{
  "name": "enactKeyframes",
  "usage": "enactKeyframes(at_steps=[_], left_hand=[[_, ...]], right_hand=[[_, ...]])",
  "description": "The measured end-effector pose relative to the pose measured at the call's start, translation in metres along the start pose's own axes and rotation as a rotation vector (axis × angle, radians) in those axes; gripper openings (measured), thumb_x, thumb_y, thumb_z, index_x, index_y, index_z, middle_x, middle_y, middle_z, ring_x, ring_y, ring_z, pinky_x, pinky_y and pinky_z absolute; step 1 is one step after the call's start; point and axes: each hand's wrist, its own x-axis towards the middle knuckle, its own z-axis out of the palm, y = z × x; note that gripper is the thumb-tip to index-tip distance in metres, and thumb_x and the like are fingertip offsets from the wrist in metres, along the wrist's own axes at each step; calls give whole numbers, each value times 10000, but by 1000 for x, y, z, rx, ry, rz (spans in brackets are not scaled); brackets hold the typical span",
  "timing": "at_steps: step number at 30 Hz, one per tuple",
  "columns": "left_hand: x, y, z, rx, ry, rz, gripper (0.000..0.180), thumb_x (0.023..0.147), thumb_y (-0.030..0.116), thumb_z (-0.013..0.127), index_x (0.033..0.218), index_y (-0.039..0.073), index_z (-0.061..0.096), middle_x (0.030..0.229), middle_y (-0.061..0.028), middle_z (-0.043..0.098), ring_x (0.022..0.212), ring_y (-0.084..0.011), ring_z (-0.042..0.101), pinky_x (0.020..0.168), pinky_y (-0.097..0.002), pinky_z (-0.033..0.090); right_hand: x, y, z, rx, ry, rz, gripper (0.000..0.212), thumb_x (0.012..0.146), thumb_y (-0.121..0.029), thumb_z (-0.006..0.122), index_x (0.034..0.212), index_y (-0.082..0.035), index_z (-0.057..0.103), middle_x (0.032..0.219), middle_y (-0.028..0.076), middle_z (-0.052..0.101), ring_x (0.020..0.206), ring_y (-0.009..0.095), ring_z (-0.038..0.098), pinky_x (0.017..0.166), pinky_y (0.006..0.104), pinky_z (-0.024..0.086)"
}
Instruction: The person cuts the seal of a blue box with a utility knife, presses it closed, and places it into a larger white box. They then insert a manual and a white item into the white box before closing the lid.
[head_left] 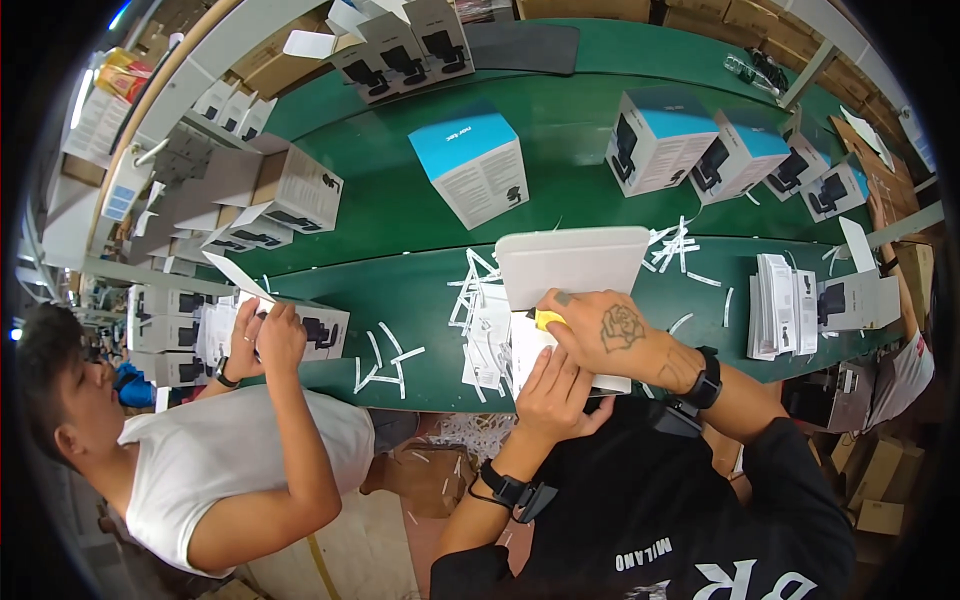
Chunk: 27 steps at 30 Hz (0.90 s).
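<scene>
A white carton point(571, 268) stands before me at the table's near edge with its lid flap raised. My right hand point(612, 335) is over the carton's opening, closed round a small yellow object point(547, 319) with a dark tip; most of it is hidden in the fingers, so its kind cannot be told. My left hand point(557, 392) grips the near side of the same carton, fingers over its top and thumb lower on the right. Beside them on the left lies a pile of printed white paper strips point(487, 335).
Boxes with blue tops point(466, 150) stand on the green conveyor point(560, 205). A stack of leaflets point(774, 305) sits at the right beside an open carton point(850, 303). To my left, a co-worker in a white top point(250, 440) handles another box point(325, 332).
</scene>
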Motion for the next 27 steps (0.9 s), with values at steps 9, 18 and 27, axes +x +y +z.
enactKeyframes(at_steps=[9, 18, 27], left_hand=[[-6, -12, 2, -1, 84, 87, 459, 786, 348, 816, 1077, -6, 787, 1088, -170, 782, 1072, -329, 754, 1044, -445, 542], [-6, -22, -3, -49, 114, 128, 397, 823, 314, 792, 1036, -21, 780, 1087, -166, 781, 1068, -306, 754, 1022, -416, 547], [-9, -27, -6, -45, 106, 115, 401, 815, 304, 804, 1036, -29, 776, 1070, -164, 778, 1065, -312, 753, 1004, -407, 557]], right_hand=[[10, 7, 11, 7, 60, -91, 250, 984, -205, 634, 1198, -83, 668, 889, 176, 752, 774, 405, 723, 702, 475, 573], [15, 1, 20, 55, 106, -109, 260, 991, -236, 635, 1209, -117, 710, 896, 167, 759, 804, 392, 731, 722, 473, 580], [22, -1, 22, 75, 104, -135, 245, 995, -184, 654, 1204, -74, 721, 912, 169, 746, 765, 392, 713, 693, 452, 561]])
